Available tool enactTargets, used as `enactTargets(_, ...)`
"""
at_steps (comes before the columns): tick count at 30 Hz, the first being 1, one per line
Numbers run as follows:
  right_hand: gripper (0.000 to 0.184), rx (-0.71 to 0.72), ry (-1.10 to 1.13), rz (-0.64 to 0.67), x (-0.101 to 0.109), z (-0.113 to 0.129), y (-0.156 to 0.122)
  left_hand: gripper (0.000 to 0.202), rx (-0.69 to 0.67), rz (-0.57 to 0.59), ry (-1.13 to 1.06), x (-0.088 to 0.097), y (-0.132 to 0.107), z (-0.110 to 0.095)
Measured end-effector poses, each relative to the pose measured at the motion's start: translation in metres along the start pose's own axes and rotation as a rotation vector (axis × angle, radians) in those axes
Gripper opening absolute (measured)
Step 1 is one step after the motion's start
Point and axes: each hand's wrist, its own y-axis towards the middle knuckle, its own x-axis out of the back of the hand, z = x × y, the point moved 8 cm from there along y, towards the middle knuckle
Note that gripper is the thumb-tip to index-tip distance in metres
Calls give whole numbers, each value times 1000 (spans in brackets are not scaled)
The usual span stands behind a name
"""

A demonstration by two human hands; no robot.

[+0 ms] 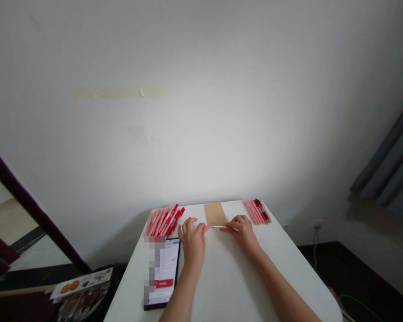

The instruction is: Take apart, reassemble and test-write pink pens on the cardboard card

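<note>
A slim pink pen (217, 226) with a pale middle section lies level between my two hands, over the white table. At its left pink end, my left hand (192, 239) pinches with thumb and a finger, other fingers raised and spread. My right hand (243, 232) has its fingertips closed on the right pink end. Just beyond the pen lies a tan rectangular piece (216, 213), like card or paper. A loose pile of pink and red pens (164, 220) sits left of my left hand. Beyond my right hand is a neater row of pink, red and black pens (257, 211).
A phone (167, 268) with its screen lit lies left of my left forearm on the white table (231, 286). The table's far edge meets a pale wall (221, 112). On the floor side at left stands a dark bag or bin (87, 297) with packaging in it.
</note>
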Motion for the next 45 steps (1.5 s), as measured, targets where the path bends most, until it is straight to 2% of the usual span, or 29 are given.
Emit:
enactTargets(12,12,18,-30,19,1,10,-1,17,-46,24,24,-1,-1,-6)
enactTargets(31,15,95,-24,43,-6,28,-3,11,-85,69,-140,-9,-4,-13)
enactTargets(37,18,69,-39,22,-4,18,-2,12,-67,64,-136,-6,-2,-11)
enactTargets(42,11,19,-34,-20,2,-1,1,11,-46,61,-96,-4,-1,-8)
enactTargets(45,11,19,-25,-21,2,-4,1,11,-47,60,-96,-5,-1,-8)
